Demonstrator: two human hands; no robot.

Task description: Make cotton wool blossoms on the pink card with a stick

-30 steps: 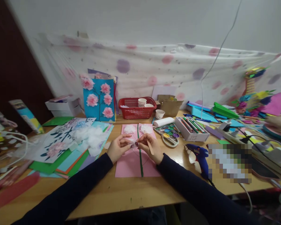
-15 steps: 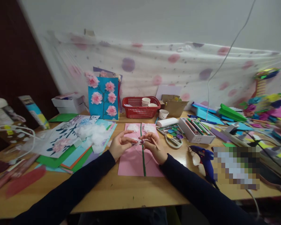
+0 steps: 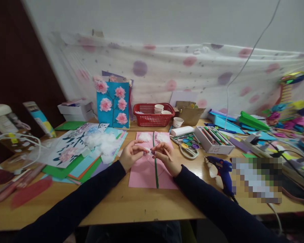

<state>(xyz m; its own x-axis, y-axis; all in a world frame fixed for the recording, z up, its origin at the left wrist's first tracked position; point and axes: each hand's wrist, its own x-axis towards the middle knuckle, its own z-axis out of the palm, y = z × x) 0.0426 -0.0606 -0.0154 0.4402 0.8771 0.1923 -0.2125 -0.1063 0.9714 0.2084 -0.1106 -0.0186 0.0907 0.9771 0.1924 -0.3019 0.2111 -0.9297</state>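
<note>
A pink sheet (image 3: 142, 175) lies on the table with a green strip (image 3: 156, 172) running down it. Two white cotton tufts, one on the left (image 3: 145, 136) and one on the right (image 3: 162, 137), sit near its top edge. Over the sheet's middle, my left hand (image 3: 133, 155) and my right hand (image 3: 166, 157) face each other, fingertips nearly touching. Both pinch a small piece of white cotton (image 3: 149, 151) between them. A thin stick-like item slants across my right hand's fingers. Faint curved lines show on the sheet below.
Left are a cotton pile (image 3: 103, 143) and coloured papers (image 3: 58, 172). Behind stand a red basket (image 3: 152, 119) and a blue flower picture (image 3: 113, 114). To the right are scissors (image 3: 188, 152), a marker box (image 3: 216, 148) and a blue glue gun (image 3: 225, 175).
My fingertips have shifted slightly around the white cotton, with my left fingers a little more closed. The whole view has moved a little.
</note>
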